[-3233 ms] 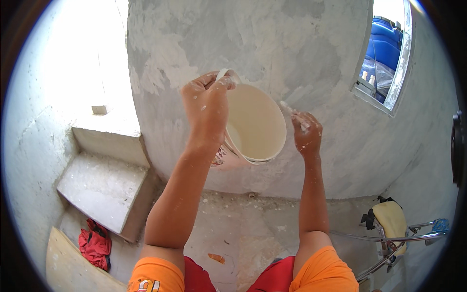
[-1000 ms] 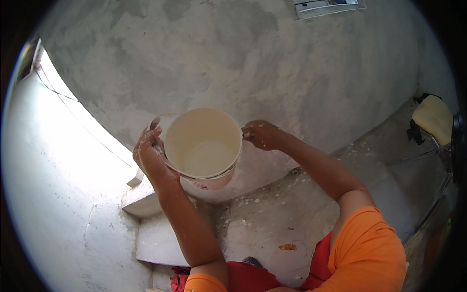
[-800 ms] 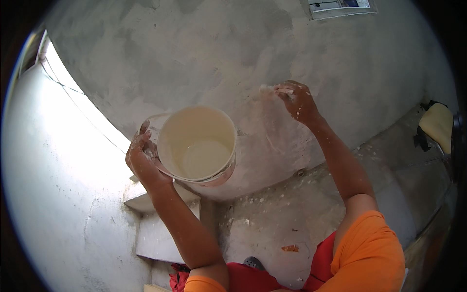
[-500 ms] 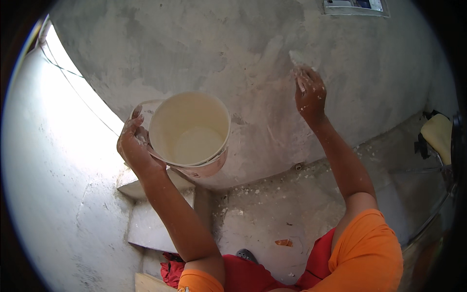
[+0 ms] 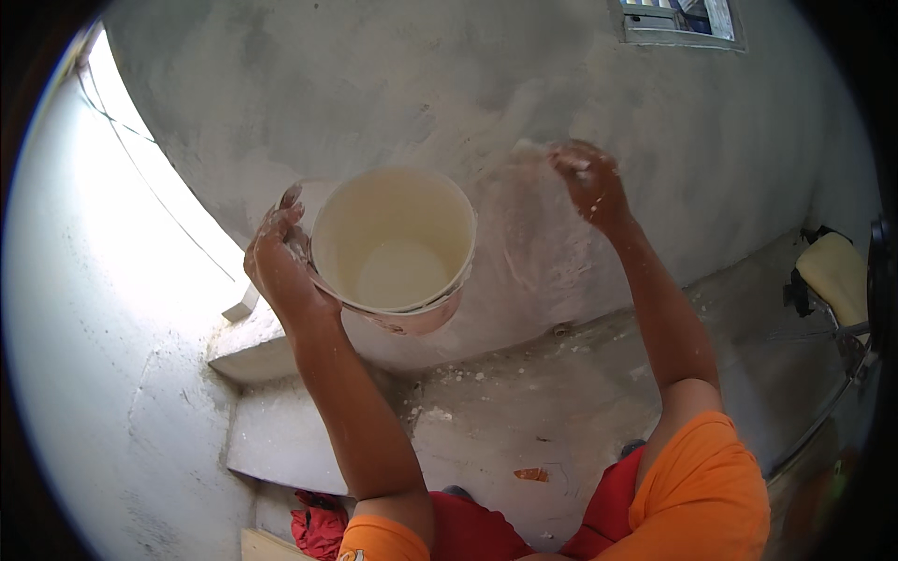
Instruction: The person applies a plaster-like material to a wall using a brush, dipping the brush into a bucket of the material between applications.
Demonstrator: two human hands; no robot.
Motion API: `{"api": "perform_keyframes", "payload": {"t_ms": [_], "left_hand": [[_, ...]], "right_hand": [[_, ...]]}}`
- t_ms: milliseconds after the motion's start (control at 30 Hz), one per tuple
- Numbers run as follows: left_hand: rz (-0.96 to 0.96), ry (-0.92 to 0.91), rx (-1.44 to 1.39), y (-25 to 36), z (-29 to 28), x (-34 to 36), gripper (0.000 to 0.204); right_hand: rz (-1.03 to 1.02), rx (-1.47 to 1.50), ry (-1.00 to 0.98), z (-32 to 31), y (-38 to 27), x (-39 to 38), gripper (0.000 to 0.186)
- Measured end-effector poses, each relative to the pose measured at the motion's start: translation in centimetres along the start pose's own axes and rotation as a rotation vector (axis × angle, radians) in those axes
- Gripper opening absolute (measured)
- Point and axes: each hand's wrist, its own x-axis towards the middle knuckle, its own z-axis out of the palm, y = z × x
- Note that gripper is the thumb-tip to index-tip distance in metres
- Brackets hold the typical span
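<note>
My left hand (image 5: pixel 285 248) grips a white plastic bucket (image 5: pixel 449 304) by its left side, fingers up along the rim and handle. The bucket tilts so that its pale inside faces me, with a whitish layer at the bottom. To the right of it, my right hand (image 5: pixel 591 187) is closed on a small whitish piece (image 5: pixel 530 148). Motion blurs that piece, and its kind does not show. It points left, close to the grey plastered wall (image 5: pixel 374 103). White splatter marks both hands.
Concrete steps (image 5: pixel 281 421) rise at the left beside a white wall (image 5: pixel 112 309). Red cloth (image 5: pixel 320 524) lies at the lower left. Pale splatter and an orange-brown scrap (image 5: pixel 532 475) dot the floor. A chair-like object with a yellowish pad (image 5: pixel 837 276) stands at the right; a small window (image 5: pixel 678 19) is above.
My right hand has moved down, and the whitish piece now points left rather than up-left. The bucket and my left hand sit farther right in view. The view itself has shifted slightly.
</note>
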Motion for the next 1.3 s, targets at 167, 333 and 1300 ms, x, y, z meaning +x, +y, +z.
{"api": "perform_keyframes", "payload": {"t_ms": [167, 333, 1300], "left_hand": [[0.025, 0.028, 0.019, 0.4, 0.2, -0.3, 0.029], [0.019, 0.048, 0.037, 0.1, -0.3, -0.1, 0.025], [0.216, 0.183, 0.174, 0.8, -1.1, 0.3, 0.030]], "right_hand": [[-0.061, -0.168, 0.358, -0.4, 0.0, -0.1, 0.018], [-0.341, -0.282, -0.088, 6.0, -2.9, -6.7, 0.016], [-0.441, 0.025, -0.457, 11.4, -5.2, -9.5, 0.019]]}}
